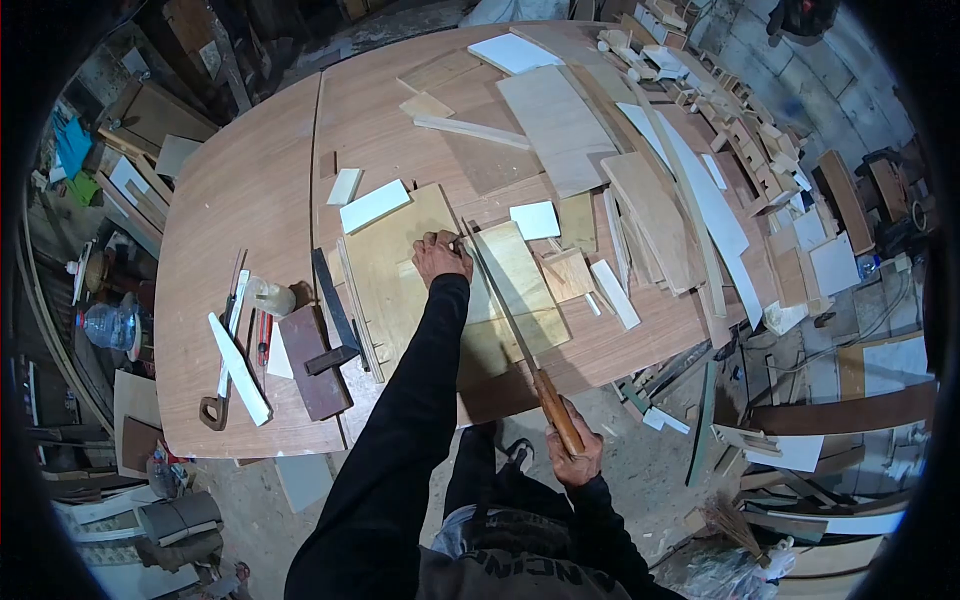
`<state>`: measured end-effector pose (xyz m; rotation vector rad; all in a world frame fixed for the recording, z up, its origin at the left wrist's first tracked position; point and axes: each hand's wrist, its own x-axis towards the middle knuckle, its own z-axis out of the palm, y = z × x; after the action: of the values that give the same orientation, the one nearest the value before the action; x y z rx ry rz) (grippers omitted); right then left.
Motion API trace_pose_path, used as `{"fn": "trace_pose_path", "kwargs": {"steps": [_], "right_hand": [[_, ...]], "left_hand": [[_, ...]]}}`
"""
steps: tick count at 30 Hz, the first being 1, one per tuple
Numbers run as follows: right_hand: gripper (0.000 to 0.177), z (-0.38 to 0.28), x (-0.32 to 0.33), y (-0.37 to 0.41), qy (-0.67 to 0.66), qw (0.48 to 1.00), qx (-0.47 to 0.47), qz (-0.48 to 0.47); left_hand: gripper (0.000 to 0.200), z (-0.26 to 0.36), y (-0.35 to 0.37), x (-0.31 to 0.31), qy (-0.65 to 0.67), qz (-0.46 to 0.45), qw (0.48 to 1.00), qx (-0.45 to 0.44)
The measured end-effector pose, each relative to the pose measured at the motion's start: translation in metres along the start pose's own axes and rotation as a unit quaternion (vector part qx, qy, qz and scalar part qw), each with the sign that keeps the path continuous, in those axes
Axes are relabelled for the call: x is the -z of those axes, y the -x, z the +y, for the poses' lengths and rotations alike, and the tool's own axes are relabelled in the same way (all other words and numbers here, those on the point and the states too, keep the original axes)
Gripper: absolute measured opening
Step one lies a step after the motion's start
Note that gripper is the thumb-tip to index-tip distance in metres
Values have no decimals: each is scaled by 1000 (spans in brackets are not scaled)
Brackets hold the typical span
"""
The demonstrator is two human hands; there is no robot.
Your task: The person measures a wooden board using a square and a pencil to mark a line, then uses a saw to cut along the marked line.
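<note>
My right hand (pixel 577 450) is wrapped round the wooden handle of a handsaw (pixel 508 316), beyond the table's near edge. Its long, narrow blade runs away from me across a pale plywood board (pixel 516 262), the tip close beside my left hand. With fingers bent, my left hand (pixel 440 257) presses down on the plywood just left of the blade. A larger plywood sheet (pixel 385 275) lies under and left of that hand. White-faced offcuts sit around the boards, one a small white block (pixel 535 220) right of the blade.
The brown table (pixel 235 190) carries a try square (pixel 335 315), a dark brown block (pixel 312 370), a second saw (pixel 213 410), a jar (pixel 270 297) and a white strip (pixel 238 367). Plywood panels (pixel 560 125) lie at the far right. Wood scraps crowd the wall and floor.
</note>
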<state>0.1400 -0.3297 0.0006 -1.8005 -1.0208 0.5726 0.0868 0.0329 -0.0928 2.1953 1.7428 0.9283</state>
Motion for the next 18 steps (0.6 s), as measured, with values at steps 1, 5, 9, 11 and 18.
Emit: {"fn": "trace_pose_path", "kwargs": {"steps": [1,5,9,11,18], "right_hand": [[45,0,0,0,-1,1000,-2,1],[46,1,-3,0,-13,1000,14,13],[47,-1,-1,1,-12,1000,17,11],[47,-3,-2,1,-17,1000,15,11],[47,-12,-1,0,-24,999,17,13]], "left_hand": [[15,0,0,0,-4,3,1000,-1],[16,6,-1,7,-3,-31,999,16],[15,6,-2,6,-16,-37,999,20],[14,6,-3,6,-26,-40,999,21],[13,4,-2,4,-23,-54,998,24]]}}
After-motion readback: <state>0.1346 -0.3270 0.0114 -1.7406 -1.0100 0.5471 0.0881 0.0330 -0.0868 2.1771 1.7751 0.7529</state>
